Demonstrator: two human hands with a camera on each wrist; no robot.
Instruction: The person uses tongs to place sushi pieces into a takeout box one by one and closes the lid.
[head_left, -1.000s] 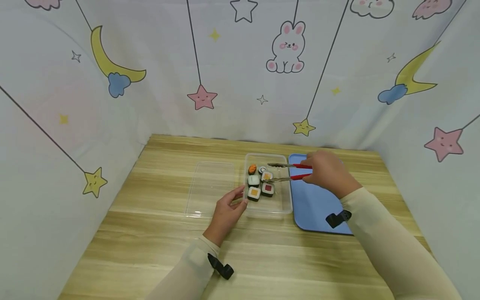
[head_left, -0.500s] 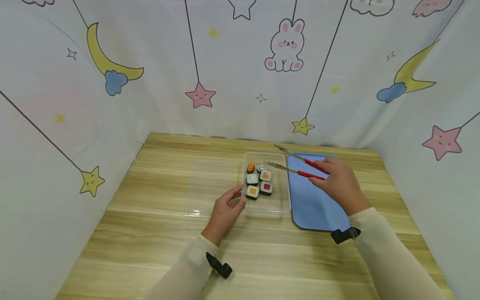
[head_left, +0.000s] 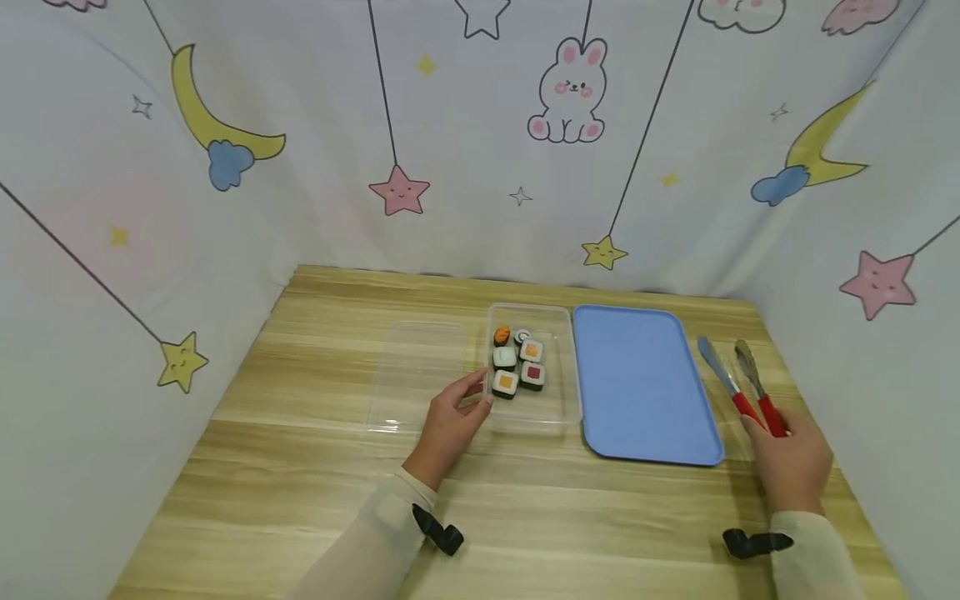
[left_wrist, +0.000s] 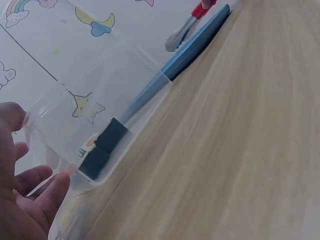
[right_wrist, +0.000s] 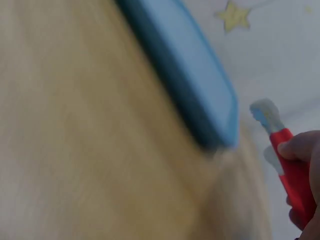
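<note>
My left hand holds the left side of a clear plastic container, thumb and bent fingers against its wall. Inside, toward the container's left, sit several sushi pieces: one with an orange top, one with a red centre and one with a yellow centre among them. My right hand grips the red handles of metal-tipped tongs, right of the blue tray. The tongs' tips point away from me, apart, with nothing between them. The right wrist view is blurred.
A clear plastic lid lies on the wooden table, left of the container. The blue tray stands close along the container's right side. White fabric printed with stars and moons encloses the back and sides.
My right hand has carried the tongs from over the container, across the blue tray, to its right side. My left hand has stayed at the container. The sushi pieces look unmoved.
</note>
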